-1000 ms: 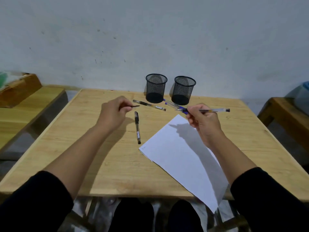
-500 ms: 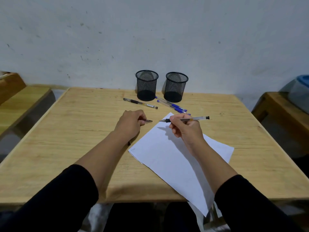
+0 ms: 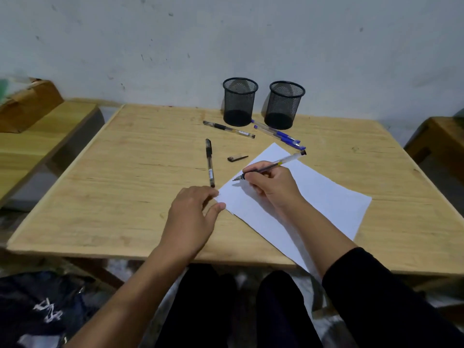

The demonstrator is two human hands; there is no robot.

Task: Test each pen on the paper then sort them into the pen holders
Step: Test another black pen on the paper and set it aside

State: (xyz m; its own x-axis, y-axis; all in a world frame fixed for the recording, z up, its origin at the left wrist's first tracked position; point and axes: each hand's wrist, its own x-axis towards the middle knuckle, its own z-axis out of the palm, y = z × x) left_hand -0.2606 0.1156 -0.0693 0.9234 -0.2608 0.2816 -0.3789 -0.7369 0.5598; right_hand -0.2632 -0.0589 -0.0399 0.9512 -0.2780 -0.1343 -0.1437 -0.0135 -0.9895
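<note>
left hand [image 3: 193,217] is flat, palm down, fingers spread a bit. right hand [image 3: 270,185] is curled in a writing grip, both forearms bare with black sleeves pushed up.

Dim, even indoor light with a greyish cast and no glare. The right hand [image 3: 270,187] casts a soft shadow on the paper [image 3: 313,202]. Wide-angle bending curves the surface [image 3: 125,197] edges; corners look smeared.

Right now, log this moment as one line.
right hand: grips uncapped pen, tip at paper | left hand: steadies paper corner | cap: on table | holders: empty
</note>
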